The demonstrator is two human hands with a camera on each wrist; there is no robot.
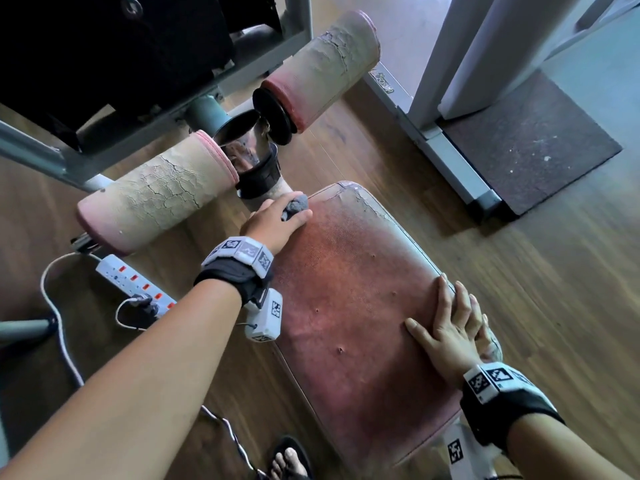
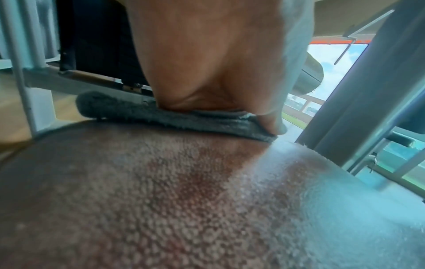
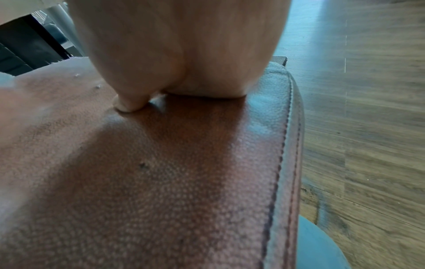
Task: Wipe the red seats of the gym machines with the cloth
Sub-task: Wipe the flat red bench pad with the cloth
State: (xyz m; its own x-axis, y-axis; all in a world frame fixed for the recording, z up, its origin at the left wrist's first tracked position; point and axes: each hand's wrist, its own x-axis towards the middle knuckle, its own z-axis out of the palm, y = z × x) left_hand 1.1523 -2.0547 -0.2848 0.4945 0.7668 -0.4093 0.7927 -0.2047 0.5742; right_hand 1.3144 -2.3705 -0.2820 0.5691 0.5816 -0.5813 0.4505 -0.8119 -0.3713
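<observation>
Red seat: worn textured vinyl, long axis running from the person toward the cracked roller pads. Grey cloth: bunched under the left hand, fingers curled over it, at the seat's far corner. Right hand: flat, fingers straight, on the seat's near right edge. Power strip: on the floor left of the left wrist.

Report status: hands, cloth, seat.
Left hand presses grey cloth on red seat's far corner. Right hand flat on right edge. Nothing blocking the seat.
</observation>
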